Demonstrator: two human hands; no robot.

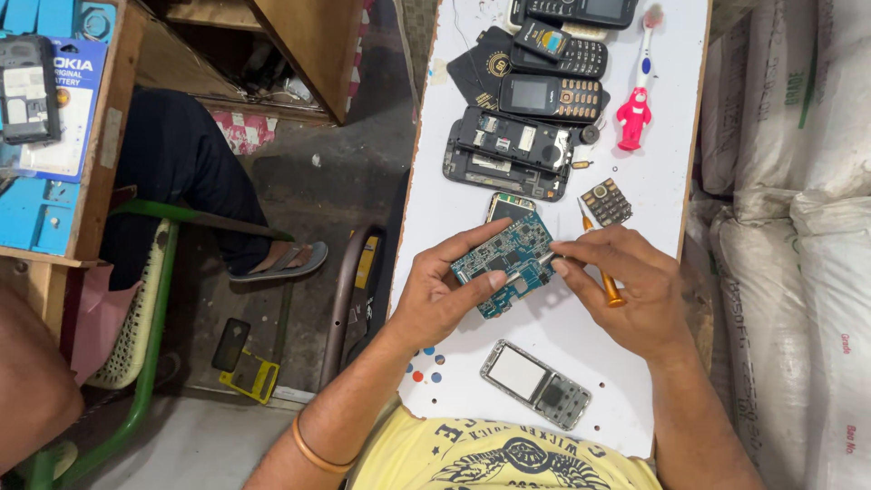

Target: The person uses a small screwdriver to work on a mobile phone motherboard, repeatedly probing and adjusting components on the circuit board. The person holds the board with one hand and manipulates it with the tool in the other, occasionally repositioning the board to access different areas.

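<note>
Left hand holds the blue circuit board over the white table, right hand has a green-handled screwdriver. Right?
Nearly. In the head view the left hand does hold the blue circuit board over the white table, but the screwdriver in the right hand has an orange handle, not green.

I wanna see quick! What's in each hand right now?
Left hand: closed on the blue circuit board.
Right hand: closed on an orange-handled screwdriver, fingertips touching the board's edge.
</note>
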